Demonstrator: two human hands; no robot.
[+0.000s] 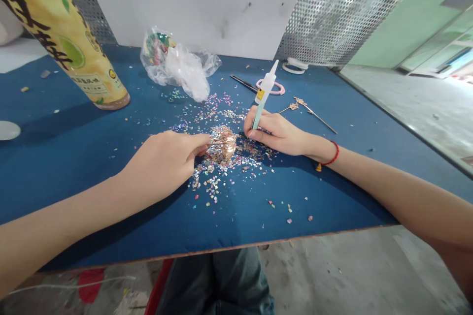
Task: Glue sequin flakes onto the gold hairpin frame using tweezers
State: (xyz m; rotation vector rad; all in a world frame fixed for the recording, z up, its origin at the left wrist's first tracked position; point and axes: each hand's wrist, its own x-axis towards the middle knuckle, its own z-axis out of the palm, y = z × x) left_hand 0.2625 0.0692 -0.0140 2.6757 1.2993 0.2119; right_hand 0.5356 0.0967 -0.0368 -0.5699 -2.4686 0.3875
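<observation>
My left hand [166, 160] is closed, thumb and fingers pinching the thin stems of a shiny gold wire ornament [227, 143]. Its rounded, petal-like head points right, low over a scatter of glittery sequins [212, 184]. Just right of it, my right hand [275, 130] rests near the table with its fingers closed around a slim mint-green stick [257, 117]; the stick's lower tip is hidden by the fingers. Directly above that stick appears a white glue bottle [266, 87] with a pointed nozzle and yellow label. Whether the hand also holds the bottle I cannot tell.
Behind the right hand lie dark tweezers [244, 82], pink-handled scissors [279, 89], gold hairpins [314, 114] and a white ring-shaped roll [294, 66]. Crumpled plastic bags [185, 66] lie at the back. A tall yellow drink bottle [86, 54] stands left on the blue table [148, 238].
</observation>
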